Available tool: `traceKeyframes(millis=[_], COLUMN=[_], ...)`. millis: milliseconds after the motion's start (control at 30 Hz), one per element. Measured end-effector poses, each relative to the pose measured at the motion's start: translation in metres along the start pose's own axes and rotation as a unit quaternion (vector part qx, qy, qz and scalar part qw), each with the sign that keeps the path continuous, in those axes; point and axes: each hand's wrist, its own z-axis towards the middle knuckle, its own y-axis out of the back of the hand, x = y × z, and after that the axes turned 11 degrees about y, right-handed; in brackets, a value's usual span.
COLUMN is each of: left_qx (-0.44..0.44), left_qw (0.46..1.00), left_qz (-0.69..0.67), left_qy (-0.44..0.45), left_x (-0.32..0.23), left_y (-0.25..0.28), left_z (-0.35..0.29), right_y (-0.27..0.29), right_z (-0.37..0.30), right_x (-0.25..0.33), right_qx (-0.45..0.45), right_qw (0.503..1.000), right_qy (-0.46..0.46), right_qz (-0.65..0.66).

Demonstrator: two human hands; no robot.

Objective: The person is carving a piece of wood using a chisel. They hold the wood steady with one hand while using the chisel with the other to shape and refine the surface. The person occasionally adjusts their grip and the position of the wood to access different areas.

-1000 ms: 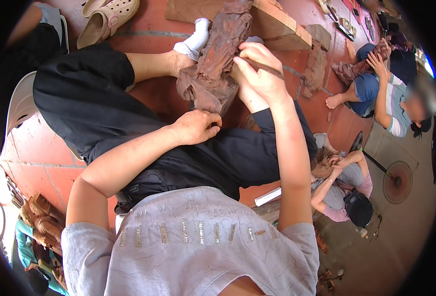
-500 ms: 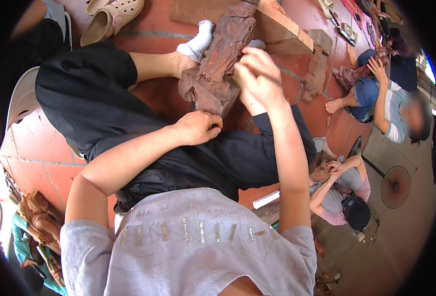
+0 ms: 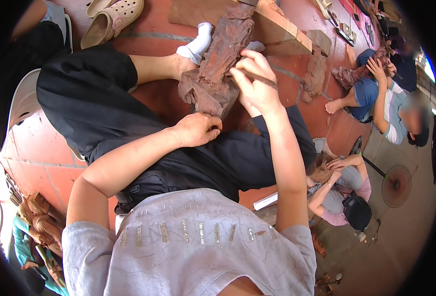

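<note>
A reddish-brown carved wood piece stands between my legs, its surface cut in rough folds and ridges. My right hand is at the carving's right side, fingers pinched around a thin brown strip that sticks out across the knuckles. Whether that strip is a tool or a folded sheet cannot be made out. Against the carving's lower end rests my left hand, its fingers curled inward; anything inside them is hidden.
A pale wooden block lies behind the carving, with another carved piece to its right. Beige clogs sit at the far left. Two co-workers handle brown pieces at the right, near a fan.
My right hand has tilted and shifted slightly along the carving's side, so the thin strip shows more clearly. The left hand and the carving stay almost where they were.
</note>
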Motion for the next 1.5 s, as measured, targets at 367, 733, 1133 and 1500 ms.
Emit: traceKeyframes(millis=[367, 733, 1133, 1500], left_qx=[-0.001, -0.005, 0.002, 0.009], left_qw=[1.0, 1.0, 1.0, 1.0], left_qz=[-0.003, 0.006, 0.005, 0.008], left_qy=[-0.004, -0.008, -0.007, 0.002], left_x=[0.001, 0.004, 0.003, 0.0], left_y=[0.0, -0.003, -0.001, 0.002], left_z=[0.0, 0.002, 0.0, 0.001], right_y=[0.008, 0.006, 0.009, 0.007], right_z=[0.001, 0.004, 0.006, 0.002], right_x=[0.004, 0.001, -0.008, -0.012], right_qx=[-0.15, 0.047, 0.044, 0.066], right_qw=[0.947, 0.999, 0.999, 0.997], right_qy=[-0.157, 0.021, 0.029, -0.001], right_qz=[0.236, -0.016, -0.001, 0.038])
